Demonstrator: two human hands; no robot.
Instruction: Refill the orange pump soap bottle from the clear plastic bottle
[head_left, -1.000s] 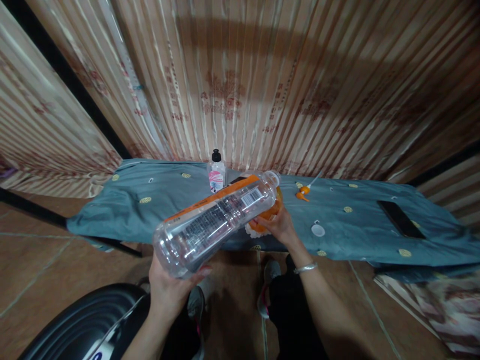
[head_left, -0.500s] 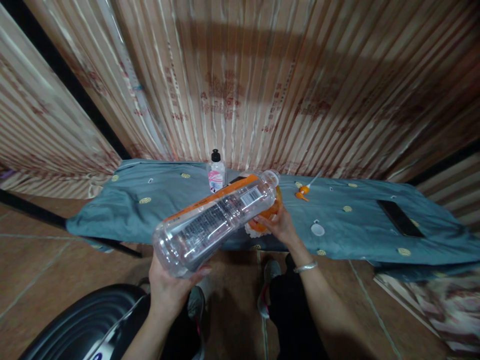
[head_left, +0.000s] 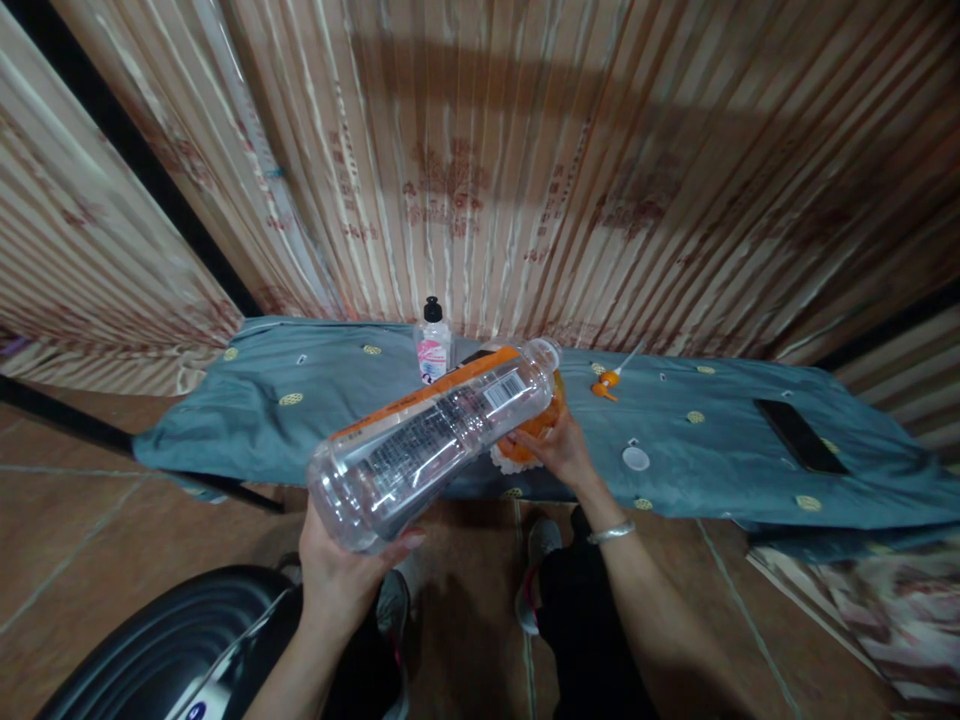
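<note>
My left hand grips the base of a large clear plastic bottle with an orange label. The bottle is tilted, with its open neck pointing away over the teal cloth. My right hand holds an orange object with a white frilly edge right under the bottle's neck; most of that object is hidden behind the bottle. An orange pump cap with a white tube lies on the cloth to the right. A white cap lies nearer my right hand.
A small clear bottle with a black cap and pink label stands at the back of the cloth. A black phone lies far right. A striped curtain hangs behind. A black rounded object sits at lower left on the tiled floor.
</note>
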